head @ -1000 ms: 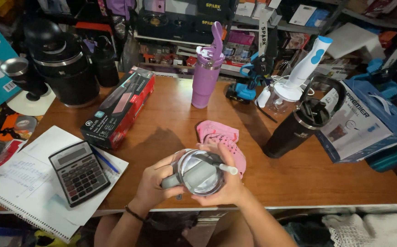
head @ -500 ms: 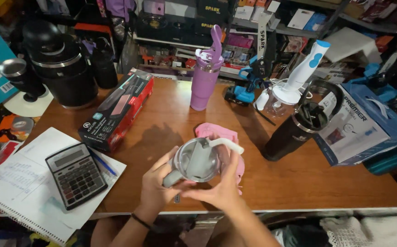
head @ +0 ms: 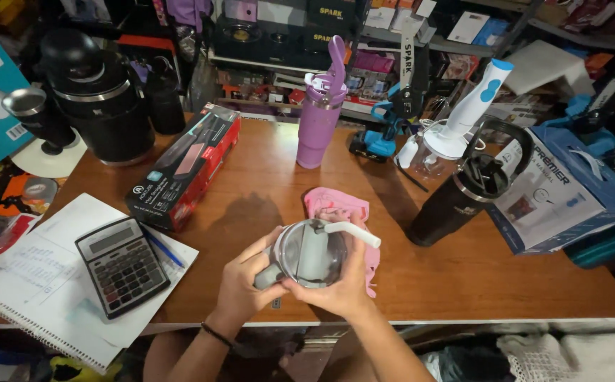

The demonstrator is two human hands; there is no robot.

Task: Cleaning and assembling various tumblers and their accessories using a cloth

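Note:
A grey tumbler (head: pixel 312 253) with a clear lid and a white straw is held over the front of the wooden table (head: pixel 265 184). My left hand (head: pixel 245 283) grips its handle side. My right hand (head: pixel 339 286) wraps the tumbler's lower right side, fingers across the lid's edge. A pink cloth (head: pixel 341 209) lies on the table just behind and under the tumbler.
A black tumbler (head: pixel 460 194) stands right of the cloth, a purple tumbler (head: pixel 319 117) behind it. A red-black box (head: pixel 184 164), calculator (head: pixel 122 265) on a notebook (head: pixel 46 283), black pot (head: pixel 102 99), white hand blender (head: pixel 456 124) and blue box (head: pixel 562 187) crowd the table.
The tumbler has been turned in my hands, so the straw now points to the right. My right hand has shifted lower around it.

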